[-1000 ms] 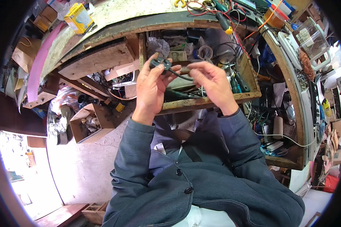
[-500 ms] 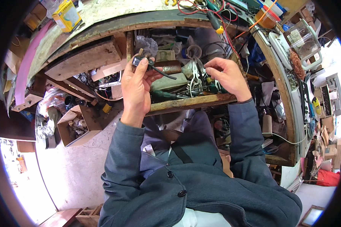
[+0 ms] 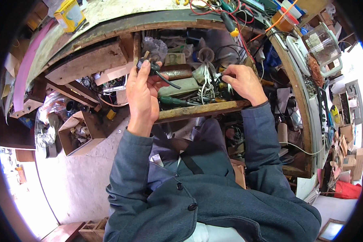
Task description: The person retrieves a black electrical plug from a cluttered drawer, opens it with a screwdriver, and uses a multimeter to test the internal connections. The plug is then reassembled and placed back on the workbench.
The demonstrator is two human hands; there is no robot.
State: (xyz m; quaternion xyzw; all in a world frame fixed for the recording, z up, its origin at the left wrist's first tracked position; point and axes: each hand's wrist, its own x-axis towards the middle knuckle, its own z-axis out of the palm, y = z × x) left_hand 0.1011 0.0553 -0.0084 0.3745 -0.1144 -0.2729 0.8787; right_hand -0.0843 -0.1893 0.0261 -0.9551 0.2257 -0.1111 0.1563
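My left hand is closed around a small black electrical part with a brass-coloured prong on top and a short black cord hanging to the right. My right hand hovers over the right side of an open wooden drawer, thumb and fingers pinched together. A small silvery bit shows at its fingertips, but whether it is gripped is unclear. Silver pliers-like tools lie just left of those fingers. A green-handled tool rests along the drawer's front, beside a grey-green oblong block.
Above the drawer runs a worn workbench bearing a yellow box, red wires and a yellow-black handled tool. A clear jug-like appliance stands at right. A cardboard box sits on the floor at left.
My right hand has come slightly lower, its fingers drawing together near the silver tools. My left hand has tilted a little and shifted left, the black part still in it.
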